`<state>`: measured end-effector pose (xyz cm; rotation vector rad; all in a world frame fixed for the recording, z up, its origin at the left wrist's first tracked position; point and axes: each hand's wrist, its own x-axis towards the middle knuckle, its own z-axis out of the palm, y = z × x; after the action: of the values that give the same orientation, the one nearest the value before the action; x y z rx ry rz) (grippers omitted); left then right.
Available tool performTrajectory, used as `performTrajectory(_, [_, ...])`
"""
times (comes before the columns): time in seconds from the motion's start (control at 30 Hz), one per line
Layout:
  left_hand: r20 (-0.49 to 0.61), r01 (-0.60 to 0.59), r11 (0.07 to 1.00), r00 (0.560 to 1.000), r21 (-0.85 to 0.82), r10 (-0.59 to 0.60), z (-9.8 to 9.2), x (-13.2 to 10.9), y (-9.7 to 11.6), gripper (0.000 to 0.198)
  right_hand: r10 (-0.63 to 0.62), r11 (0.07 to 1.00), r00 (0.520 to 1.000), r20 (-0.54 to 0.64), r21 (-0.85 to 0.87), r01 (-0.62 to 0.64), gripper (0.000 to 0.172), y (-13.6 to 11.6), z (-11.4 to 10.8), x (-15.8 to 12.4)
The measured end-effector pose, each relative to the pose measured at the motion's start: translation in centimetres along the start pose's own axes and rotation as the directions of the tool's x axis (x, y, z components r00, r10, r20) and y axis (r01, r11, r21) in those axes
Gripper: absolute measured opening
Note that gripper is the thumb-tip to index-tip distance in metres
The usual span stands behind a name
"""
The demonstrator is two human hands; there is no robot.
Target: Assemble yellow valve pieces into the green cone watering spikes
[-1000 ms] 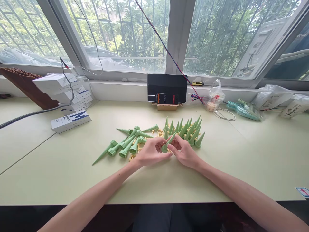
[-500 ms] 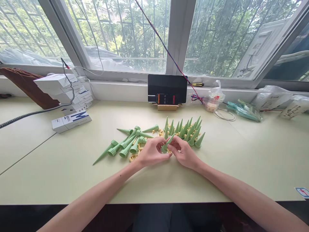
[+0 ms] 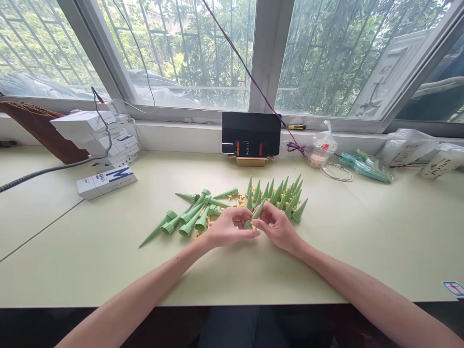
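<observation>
Between my hands, above the table, is a green plant-watering spike (image 3: 258, 212), tilted with its point up and to the right. My left hand (image 3: 228, 226) curls around its wide base, with the thumb stretched out below. My right hand (image 3: 277, 227) pinches the spike from the right, its thumb by a small yellow valve (image 3: 254, 228) at the base. Loose green spikes (image 3: 192, 216) lie in a pile to the left. Behind my right hand several spikes (image 3: 286, 195) stand point up in a cluster. Small yellow valves (image 3: 241, 199) lie between the two groups, some hidden by my hands.
A phone (image 3: 251, 149) showing a timer leans on a dark panel (image 3: 250, 126) at the back. White boxes (image 3: 107, 182) and a grey cable (image 3: 54, 167) are on the left. A bagged cup (image 3: 321, 150) and plastic-wrapped items (image 3: 366, 166) lie at the back right.
The spike in my hands has shifted slightly right and its tip has risen a little. My left thumb and fingers have spread slightly around the base.
</observation>
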<state>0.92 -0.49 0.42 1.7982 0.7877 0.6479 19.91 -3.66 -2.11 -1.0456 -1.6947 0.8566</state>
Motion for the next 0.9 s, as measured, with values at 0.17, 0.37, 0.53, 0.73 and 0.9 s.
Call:
performTrajectory(0.17, [0.106,0.027,0.990,0.994,-0.137,-0.012,-0.1,0.0,-0.1,0.028,0.027,0.999,0.998,-0.055,0.035,-0.025,0.035,0.5,-0.1,-0.1])
performTrajectory(0.37, [0.095,0.044,0.994,0.995,-0.100,-0.034,-0.2,0.0,-0.3,0.030,0.043,0.997,0.998,-0.038,0.071,-0.041,0.032,0.4,0.1,0.0])
performTrajectory(0.53, [0.046,0.044,0.999,0.998,-0.029,-0.043,-0.2,0.1,-0.4,0.030,0.038,0.996,0.999,0.004,0.078,-0.039,0.025,-0.1,0.3,0.0])
performTrajectory(0.73, [-0.064,0.027,0.998,0.998,0.065,-0.023,0.2,0.1,-0.1,0.027,-0.006,0.999,0.999,0.052,0.033,0.004,0.017,-0.4,0.1,0.0])
performTrajectory(0.9, [-0.138,0.018,0.994,0.990,0.106,-0.003,0.6,0.1,0.1,0.025,-0.016,1.000,0.997,0.082,-0.025,0.018,0.014,-0.4,0.1,0.0])
